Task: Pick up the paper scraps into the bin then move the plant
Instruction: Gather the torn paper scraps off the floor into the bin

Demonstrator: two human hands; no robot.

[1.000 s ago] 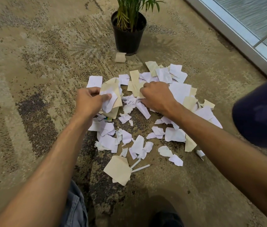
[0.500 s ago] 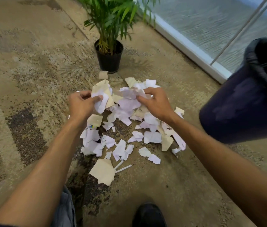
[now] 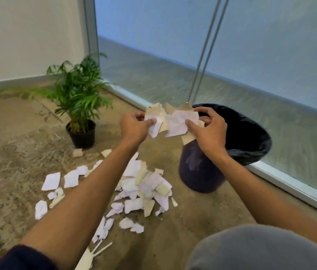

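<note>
While both hands hold one bunch of paper, the bunch is up in the air by the near edge of the bin (image 3: pixel 251 145). The left hand (image 3: pixel 134 127) is closed on the left side of the bunch of scraps (image 3: pixel 173 121). The right hand (image 3: pixel 210 129) pinches the right side with its thumb and fingers. The bunch is a mix of white and tan bits, and they look loose, not pressed tight.

The bin is dark and has a black bag in it. Its mouth is open and lies just past the right hand. The bunch hangs over the near rim, not yet fully over the hole.

Many more scraps (image 3: pixel 146 188) lie on the floor (image 3: pixel 202 211) under the arms, next to the bin. The plant (image 3: pixel 77 94) stands in its black pot (image 3: pixel 82 135) to the left, well apart from the bin. A few small bits lie close to the pot.

I think things could go wrong here. If the hands let go too soon, some bits may fall down outside the bin. Loose bits at the bottom of the bunch may slip out, because nothing holds them from below. Light paper can also float off to the side as it falls. A bump on the rim may tip the bin.
</note>
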